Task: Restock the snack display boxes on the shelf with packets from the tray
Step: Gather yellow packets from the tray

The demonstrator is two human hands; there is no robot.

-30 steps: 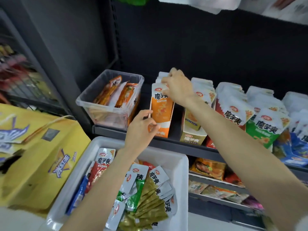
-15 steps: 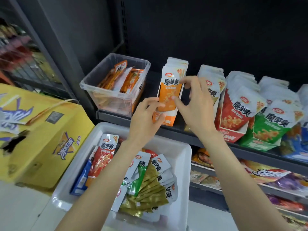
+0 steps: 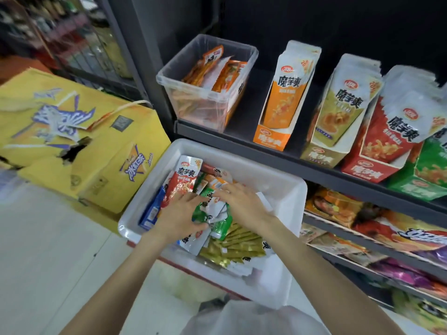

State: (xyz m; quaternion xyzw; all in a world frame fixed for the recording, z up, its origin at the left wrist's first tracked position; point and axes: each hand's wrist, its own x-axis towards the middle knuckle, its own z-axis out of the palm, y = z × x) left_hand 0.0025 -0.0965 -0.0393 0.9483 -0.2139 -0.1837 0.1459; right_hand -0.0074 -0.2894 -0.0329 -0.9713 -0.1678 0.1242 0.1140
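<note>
I stood on a pale floor (image 3: 48, 262) before a dark metal shelving unit (image 3: 242, 139) with a black back panel (image 3: 338, 25). A torn yellow carton (image 3: 79, 141) sat left, near blurred wire racks (image 3: 79, 44).

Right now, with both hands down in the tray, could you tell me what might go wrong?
1. Colours lie mixed under the left hand and right hand: a green packet could land in the orange display box.
2. The white tray sits loosely below the shelf edge; pressing on one side might tip it.
</note>
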